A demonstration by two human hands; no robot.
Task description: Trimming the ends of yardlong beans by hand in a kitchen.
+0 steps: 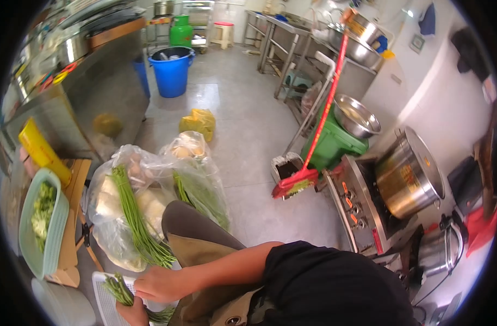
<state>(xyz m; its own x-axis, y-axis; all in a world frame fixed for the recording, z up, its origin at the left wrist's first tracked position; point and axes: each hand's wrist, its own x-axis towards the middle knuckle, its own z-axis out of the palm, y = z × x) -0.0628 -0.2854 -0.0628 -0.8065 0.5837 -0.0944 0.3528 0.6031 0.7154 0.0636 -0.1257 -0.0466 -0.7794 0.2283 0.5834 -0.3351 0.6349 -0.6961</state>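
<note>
At the lower left, my left hand (135, 313) grips a short bunch of green vegetable stalks (124, 290) above a white perforated plastic basket (99, 291). Just beside the bunch is my right hand (163, 284), its fingers curled; whether they pinch any stalks is hidden. More cut stalks (161, 316) show low down by the basket. A longer bunch of thin green stalks (132, 212), like garlic scapes, lies across clear plastic bags (105, 228) holding pale produce. Another clear bag (203, 183) with long greens stands near my knee.
A pale green basket of broccoli (44, 216) rests on a wooden stand (75, 179) at left. Further off are a yellow bag (198, 123) and a blue bucket (169, 75). To the right stand a red broom (297, 179), a green bin (328, 140) and a stove (356, 203) bearing a stockpot (403, 179).
</note>
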